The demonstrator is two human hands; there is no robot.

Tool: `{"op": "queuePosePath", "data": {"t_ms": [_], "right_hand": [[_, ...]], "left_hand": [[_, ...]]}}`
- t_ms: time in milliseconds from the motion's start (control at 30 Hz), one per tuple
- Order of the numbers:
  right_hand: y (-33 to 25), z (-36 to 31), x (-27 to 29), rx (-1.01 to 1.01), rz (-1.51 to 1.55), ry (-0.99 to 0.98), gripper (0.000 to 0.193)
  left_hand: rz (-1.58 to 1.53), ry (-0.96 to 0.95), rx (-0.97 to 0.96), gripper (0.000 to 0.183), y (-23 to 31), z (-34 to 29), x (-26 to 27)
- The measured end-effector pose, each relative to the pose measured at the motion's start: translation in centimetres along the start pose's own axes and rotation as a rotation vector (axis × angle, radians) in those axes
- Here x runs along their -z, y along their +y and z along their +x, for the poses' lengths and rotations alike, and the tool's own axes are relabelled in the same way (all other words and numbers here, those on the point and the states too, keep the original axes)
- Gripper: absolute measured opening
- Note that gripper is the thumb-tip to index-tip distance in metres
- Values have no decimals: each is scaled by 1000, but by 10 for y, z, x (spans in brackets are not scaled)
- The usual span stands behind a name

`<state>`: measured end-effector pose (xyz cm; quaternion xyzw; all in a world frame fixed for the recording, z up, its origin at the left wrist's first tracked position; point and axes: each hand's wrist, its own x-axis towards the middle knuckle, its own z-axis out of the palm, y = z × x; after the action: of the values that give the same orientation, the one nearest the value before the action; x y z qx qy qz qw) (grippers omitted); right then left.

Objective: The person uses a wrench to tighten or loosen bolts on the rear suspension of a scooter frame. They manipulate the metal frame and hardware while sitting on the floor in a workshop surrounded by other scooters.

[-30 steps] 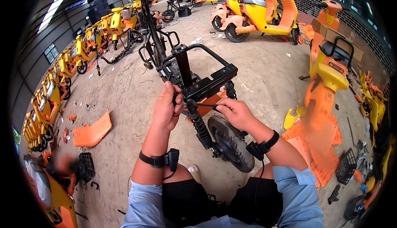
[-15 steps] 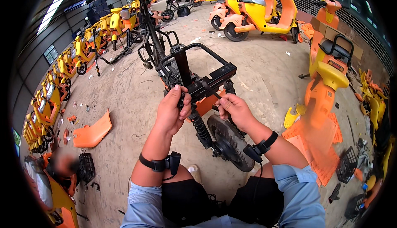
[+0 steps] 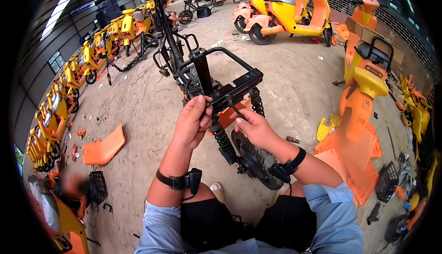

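Note:
A stripped scooter frame (image 3: 201, 70) of black metal stands before me, with a rack loop and a flat rear bracket (image 3: 237, 86). At the bracket's near left corner, my left hand (image 3: 195, 116) is closed with thumb and fingers pinched; what lies between them is hidden. My right hand (image 3: 255, 127) is closed on a thin dark rod-like tool (image 3: 235, 107), whose upper end meets the bracket's near edge. Just below my hands are the coil shock absorbers (image 3: 223, 139), an orange panel (image 3: 226, 116) and the rear wheel (image 3: 258, 162).
On the floor lie an orange cover (image 3: 105, 147) at left, a screwdriver (image 3: 294, 140) and orange panels (image 3: 357, 175) at right. An orange-yellow scooter (image 3: 363, 88) stands at the right. Scooters line the left wall. A person (image 3: 73, 189) is low at the left; others work far back.
My right hand has shifted slightly left and down with the rod-like tool, which now stands steeper. The screwdriver on the floor has come into sight. My left hand stays at the bracket corner.

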<state>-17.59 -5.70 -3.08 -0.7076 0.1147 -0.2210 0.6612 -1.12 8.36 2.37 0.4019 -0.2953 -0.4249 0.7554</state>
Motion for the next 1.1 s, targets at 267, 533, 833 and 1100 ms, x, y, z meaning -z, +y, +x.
{"op": "queuePosePath", "data": {"t_ms": [267,533,833,1100], "right_hand": [[-6,-5,2,10,-63,-9,24],[1,-4,14,-28,223,-282,42],[-11,-7,16,-178,383,-428,52],[-4,-7,20,-34,61,-307,49]], "left_hand": [[163,-64,90,26,-4,-2,-7],[224,-107,35,27,-10,-3,-7],[297,-106,-61,21,-12,-6,-9],[170,-131,51,27,-21,-6,-12]]}}
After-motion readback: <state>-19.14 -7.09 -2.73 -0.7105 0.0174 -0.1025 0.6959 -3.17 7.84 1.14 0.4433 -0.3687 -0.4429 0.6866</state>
